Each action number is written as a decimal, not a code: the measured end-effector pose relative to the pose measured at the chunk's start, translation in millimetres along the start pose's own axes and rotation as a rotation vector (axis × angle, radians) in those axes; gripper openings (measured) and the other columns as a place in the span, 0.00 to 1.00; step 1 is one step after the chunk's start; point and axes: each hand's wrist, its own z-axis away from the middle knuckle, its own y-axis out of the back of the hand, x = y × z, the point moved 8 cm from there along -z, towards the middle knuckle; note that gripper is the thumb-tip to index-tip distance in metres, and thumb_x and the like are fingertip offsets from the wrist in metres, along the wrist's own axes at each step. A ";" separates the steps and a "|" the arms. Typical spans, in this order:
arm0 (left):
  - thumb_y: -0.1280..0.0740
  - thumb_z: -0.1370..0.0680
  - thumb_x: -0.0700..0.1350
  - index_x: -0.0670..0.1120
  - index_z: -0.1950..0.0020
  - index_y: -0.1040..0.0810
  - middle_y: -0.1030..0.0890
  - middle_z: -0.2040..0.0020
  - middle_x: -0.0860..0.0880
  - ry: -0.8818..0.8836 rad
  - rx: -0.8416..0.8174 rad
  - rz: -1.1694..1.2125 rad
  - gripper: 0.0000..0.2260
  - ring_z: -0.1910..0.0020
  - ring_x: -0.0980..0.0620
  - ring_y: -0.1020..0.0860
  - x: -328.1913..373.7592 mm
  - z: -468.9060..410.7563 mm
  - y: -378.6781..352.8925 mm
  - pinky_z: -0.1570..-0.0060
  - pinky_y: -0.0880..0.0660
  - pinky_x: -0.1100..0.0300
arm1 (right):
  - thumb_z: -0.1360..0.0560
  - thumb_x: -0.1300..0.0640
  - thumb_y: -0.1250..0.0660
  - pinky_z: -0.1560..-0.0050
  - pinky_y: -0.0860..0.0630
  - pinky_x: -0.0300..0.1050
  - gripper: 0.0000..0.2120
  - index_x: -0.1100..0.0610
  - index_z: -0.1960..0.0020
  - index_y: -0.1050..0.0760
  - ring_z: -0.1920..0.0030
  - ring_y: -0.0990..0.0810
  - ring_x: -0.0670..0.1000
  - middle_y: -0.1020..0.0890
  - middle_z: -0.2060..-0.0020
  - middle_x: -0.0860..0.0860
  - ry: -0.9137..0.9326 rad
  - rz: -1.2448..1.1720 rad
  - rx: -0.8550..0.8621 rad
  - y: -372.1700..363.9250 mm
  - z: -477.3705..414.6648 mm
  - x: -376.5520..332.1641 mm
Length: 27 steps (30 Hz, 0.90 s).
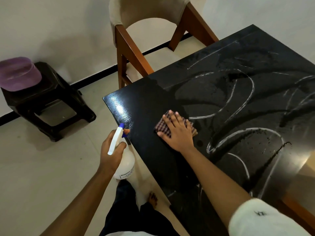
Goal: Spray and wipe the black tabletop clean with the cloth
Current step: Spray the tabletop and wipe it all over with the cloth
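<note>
The black tabletop fills the right half of the view, streaked with wet curved wipe marks and droplets. A folded red-and-white checked cloth lies flat near the table's left corner. My right hand presses on it with fingers spread. Beside the table's left edge, over the floor, my left hand grips a white spray bottle by its neck. The bottle's blue nozzle points toward the table.
A wooden chair with beige upholstery stands at the table's far side. A dark stool carrying a purple basin sits on the tiled floor at left. My bare foot is beside the table edge below.
</note>
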 end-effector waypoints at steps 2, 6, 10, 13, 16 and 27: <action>0.36 0.29 0.44 0.50 0.40 0.25 0.20 0.49 0.60 0.000 0.013 0.001 0.17 0.49 0.61 0.22 0.8 3.2 -1.1 0.53 0.28 0.64 | 0.27 0.29 0.57 0.27 0.55 0.59 0.36 0.43 0.22 0.50 0.23 0.54 0.51 0.51 0.22 0.47 -0.046 0.001 0.005 5.2 -14.7 4.3; 0.35 0.30 0.44 0.56 0.41 0.25 0.19 0.49 0.57 0.028 0.054 -0.005 0.18 0.49 0.58 0.22 -6.7 8.2 2.2 0.48 0.24 0.56 | 0.24 0.31 0.52 0.27 0.54 0.60 0.35 0.45 0.22 0.50 0.23 0.54 0.52 0.50 0.22 0.48 -0.040 -0.021 0.056 -7.0 37.2 -9.0; 0.36 0.28 0.36 0.56 0.42 0.24 0.18 0.49 0.60 -0.014 0.023 0.011 0.20 0.47 0.60 0.22 0.5 24.4 -7.3 0.45 0.24 0.53 | 0.24 0.30 0.52 0.28 0.53 0.59 0.35 0.44 0.22 0.49 0.23 0.52 0.51 0.49 0.22 0.48 0.113 -0.024 0.039 -32.9 144.9 -29.6; 0.36 0.27 0.37 0.49 0.39 0.24 0.18 0.49 0.59 0.016 0.018 0.027 0.17 0.48 0.60 0.21 1.1 32.7 -12.7 0.43 0.24 0.49 | 0.25 0.30 0.49 0.30 0.50 0.59 0.35 0.44 0.23 0.46 0.24 0.48 0.52 0.45 0.23 0.49 0.157 0.019 0.047 -41.7 177.1 -30.4; 0.37 0.30 0.39 0.51 0.41 0.23 0.19 0.49 0.65 0.037 -0.011 0.014 0.18 0.47 0.64 0.22 0.4 35.8 -16.3 0.44 0.24 0.50 | 0.25 0.31 0.50 0.31 0.49 0.61 0.34 0.44 0.23 0.45 0.24 0.46 0.53 0.45 0.23 0.49 0.182 0.018 0.026 -36.2 155.2 -29.3; 0.36 0.29 0.40 0.58 0.44 0.24 0.20 0.51 0.68 0.063 -0.029 -0.017 0.18 0.48 0.65 0.23 2.7 44.5 -16.0 0.46 0.24 0.51 | 0.23 0.33 0.52 0.28 0.57 0.60 0.34 0.46 0.22 0.51 0.23 0.55 0.53 0.52 0.22 0.50 -0.057 -0.016 0.026 -11.7 66.2 -9.2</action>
